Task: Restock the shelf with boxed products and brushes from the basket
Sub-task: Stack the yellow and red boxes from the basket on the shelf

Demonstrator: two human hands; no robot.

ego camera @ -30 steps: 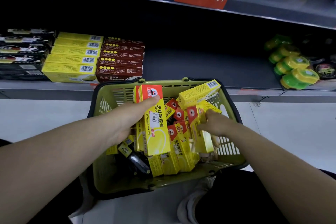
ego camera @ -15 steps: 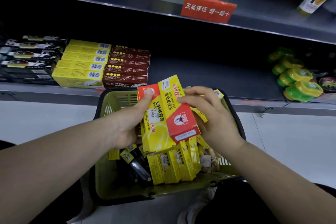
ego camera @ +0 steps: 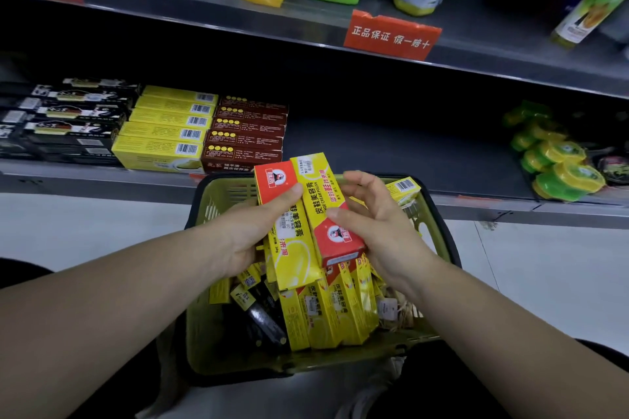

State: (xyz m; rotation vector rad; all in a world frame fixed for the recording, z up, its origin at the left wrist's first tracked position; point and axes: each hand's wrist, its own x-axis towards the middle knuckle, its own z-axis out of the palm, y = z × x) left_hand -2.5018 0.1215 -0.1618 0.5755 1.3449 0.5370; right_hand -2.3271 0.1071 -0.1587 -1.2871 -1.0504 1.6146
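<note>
The shelf (ego camera: 374, 146) bears black boxes (ego camera: 68, 119), yellow boxes (ego camera: 166, 133), brown boxes (ego camera: 248, 136) and green tubs (ego camera: 558, 167).

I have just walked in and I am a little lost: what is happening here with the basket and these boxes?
A person is restocking. The left hand grips one yellow-and-red box, red end up. The right hand holds a second box beside it, red end down. Both are above the green basket. In the basket stand more boxes of this kind. Neither held box is on the shelf yet, where stacked boxes lie at the left.
</note>
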